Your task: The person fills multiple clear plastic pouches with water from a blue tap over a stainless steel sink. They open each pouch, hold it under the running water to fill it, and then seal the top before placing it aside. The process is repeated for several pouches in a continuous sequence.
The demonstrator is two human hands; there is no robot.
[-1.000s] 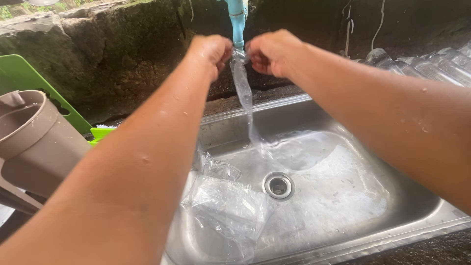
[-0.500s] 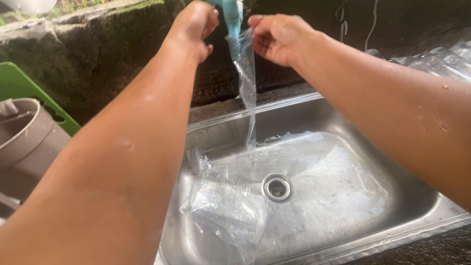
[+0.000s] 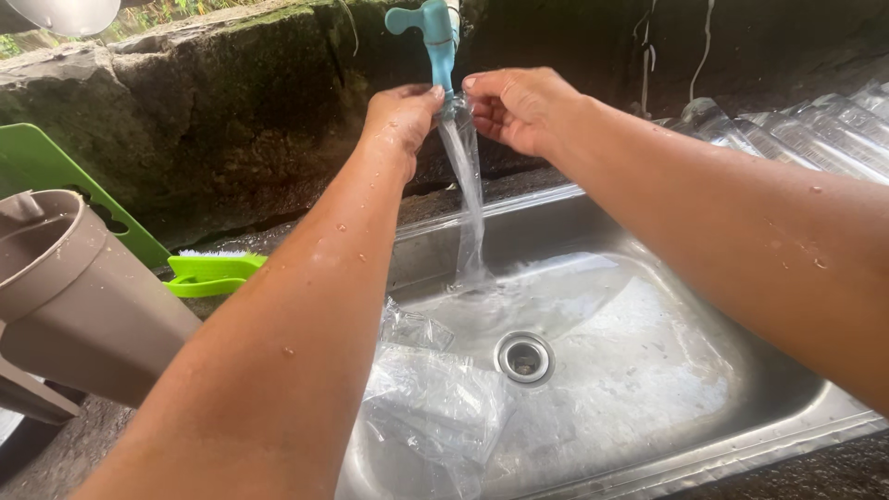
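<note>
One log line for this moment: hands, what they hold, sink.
left hand: pinching clear bag | right hand: pinching clear bag | tap: running into bag | sink: more clear bags near drain

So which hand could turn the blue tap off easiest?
Probably the left hand. It sits just under the turquoise tap, on the side its handle points to. The right hand is about as close, but on the other side. Both pinch the clear plastic bag at the spout.

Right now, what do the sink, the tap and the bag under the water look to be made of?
Sink: brushed stainless steel, dull grey sheen. Tap: probably plastic, matte uniform blue. Bag pinched by left hand and right hand: thin clear plastic film, see-through and wrinkled.
</note>
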